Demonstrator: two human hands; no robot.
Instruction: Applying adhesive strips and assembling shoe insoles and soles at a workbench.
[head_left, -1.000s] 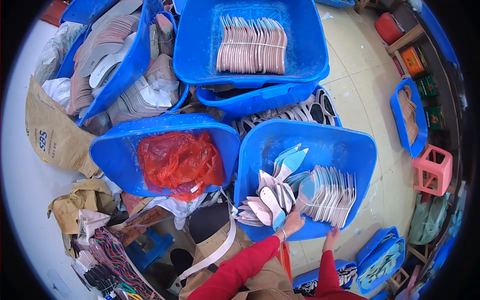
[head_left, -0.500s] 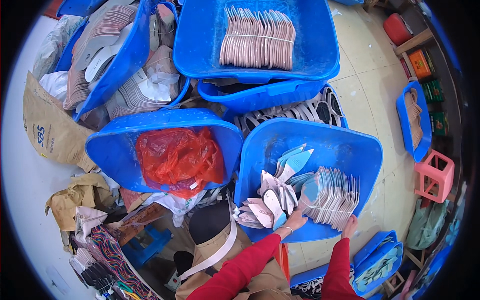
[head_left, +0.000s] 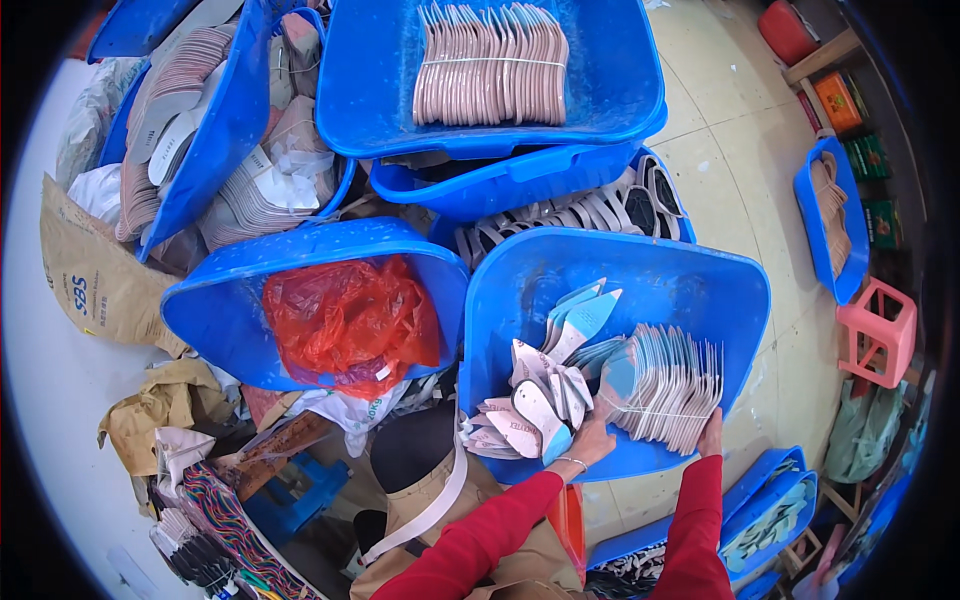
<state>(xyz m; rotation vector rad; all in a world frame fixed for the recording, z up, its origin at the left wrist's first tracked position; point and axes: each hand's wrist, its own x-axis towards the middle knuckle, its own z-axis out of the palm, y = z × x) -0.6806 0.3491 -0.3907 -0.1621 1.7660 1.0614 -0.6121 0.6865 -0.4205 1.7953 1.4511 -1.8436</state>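
Note:
In a blue plastic bin [head_left: 735,280], a tied bundle of insoles [head_left: 665,390] stands on edge, pale pink and light blue, with a white band around it. My left hand [head_left: 590,442] presses against the bundle's left end, its fingertips partly hidden. At the opposite end my right hand [head_left: 711,434] grips the near right corner, fingers mostly behind the insoles. Loose insoles [head_left: 540,410], several with pointed light-blue tips, lie in a heap left of the bundle, close to my left wrist.
Left of this bin, another blue bin [head_left: 205,290] holds a crumpled red plastic bag [head_left: 355,320]. Beyond, a large blue bin [head_left: 360,100] carries another banded insole bundle [head_left: 490,70]. A pink stool [head_left: 880,335] stands on the tiled floor at right.
The whole view has shifted slightly. My right hand sits a little higher against the bundle's right end. Both hands remain at the bundle, which stays in the bin.

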